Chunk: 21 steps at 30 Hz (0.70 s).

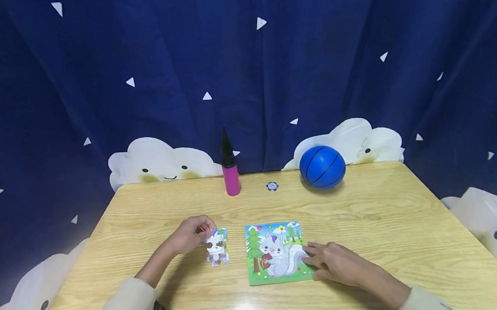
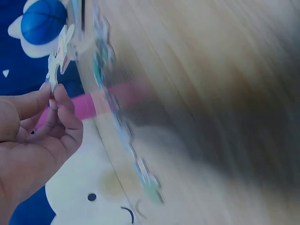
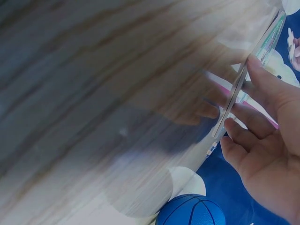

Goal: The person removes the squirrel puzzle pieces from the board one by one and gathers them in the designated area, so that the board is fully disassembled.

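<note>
Left hand (image 1: 192,234) pinches a loose puzzle piece (image 1: 215,242) between thumb and fingertips, lifted just above the small cluster of loose pieces (image 1: 218,255) lying on the wooden table (image 1: 371,213), left of the puzzle board (image 1: 277,252). Right hand (image 1: 336,263) rests with relaxed, nearly straight fingers on the board's right edge, holding nothing and steadying it. Judgement: the pinch sits on one corner only, so the piece can swing; a grip nearer its middle, with the picture side kept up, would let its tabs be matched to the board, and the right hand should keep the board pinned flat. Head view gives the whole layout: squirrel picture on the board, pink pump (image 1: 231,172), small round token (image 1: 272,186) and blue ball (image 1: 322,166) at the far edge, well apart from the work. Left wrist view alone shows the pinch closely, piece (image 2: 59,54) held edge-on at the fingertips (image 2: 58,96); the table there is blurred. Right wrist view shows the fingers (image 3: 265,82) touching the board's thin edge (image 3: 243,79), not visible from above.
</note>
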{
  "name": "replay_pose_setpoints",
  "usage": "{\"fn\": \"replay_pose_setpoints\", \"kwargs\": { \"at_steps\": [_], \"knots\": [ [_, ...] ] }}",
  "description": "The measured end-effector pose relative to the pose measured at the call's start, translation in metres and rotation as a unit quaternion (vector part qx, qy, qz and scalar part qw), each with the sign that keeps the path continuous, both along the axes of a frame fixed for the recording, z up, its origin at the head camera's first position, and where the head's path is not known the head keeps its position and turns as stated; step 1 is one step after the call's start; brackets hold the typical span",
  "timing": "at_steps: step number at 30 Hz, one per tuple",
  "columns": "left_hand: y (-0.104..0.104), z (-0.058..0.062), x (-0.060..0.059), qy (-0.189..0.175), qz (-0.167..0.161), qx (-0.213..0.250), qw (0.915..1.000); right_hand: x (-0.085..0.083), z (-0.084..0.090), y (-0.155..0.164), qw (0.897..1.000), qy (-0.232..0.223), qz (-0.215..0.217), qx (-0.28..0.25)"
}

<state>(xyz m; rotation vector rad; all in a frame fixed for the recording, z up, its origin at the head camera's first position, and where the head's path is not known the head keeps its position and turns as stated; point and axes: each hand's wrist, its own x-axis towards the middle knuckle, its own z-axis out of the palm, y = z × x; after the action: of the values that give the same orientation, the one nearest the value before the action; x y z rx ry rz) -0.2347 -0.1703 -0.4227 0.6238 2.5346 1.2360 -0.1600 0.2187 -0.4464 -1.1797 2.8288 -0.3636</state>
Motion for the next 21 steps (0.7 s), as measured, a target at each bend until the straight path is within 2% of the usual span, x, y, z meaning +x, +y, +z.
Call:
{"fn": "replay_pose_setpoints", "kwargs": {
  "at_steps": [5,12,16,21],
  "knots": [
    [-0.019,-0.003,0.001,-0.013,0.008,-0.009,0.9998,0.0,-0.001,0.0,1.0,0.003,0.001,-0.004],
    [-0.039,-0.007,0.008,-0.014,-0.002,-0.022,0.9997,0.0,-0.002,0.0,1.0,0.001,0.002,-0.006],
    [-0.043,-0.009,0.012,-0.021,-0.004,-0.027,0.9994,-0.001,-0.001,0.0,1.0,-0.002,0.0,-0.005],
    [-0.042,-0.016,0.014,-0.013,0.0,-0.037,0.9992,0.0,0.0,0.0,1.0,-0.005,0.0,-0.01]
  ]
}}
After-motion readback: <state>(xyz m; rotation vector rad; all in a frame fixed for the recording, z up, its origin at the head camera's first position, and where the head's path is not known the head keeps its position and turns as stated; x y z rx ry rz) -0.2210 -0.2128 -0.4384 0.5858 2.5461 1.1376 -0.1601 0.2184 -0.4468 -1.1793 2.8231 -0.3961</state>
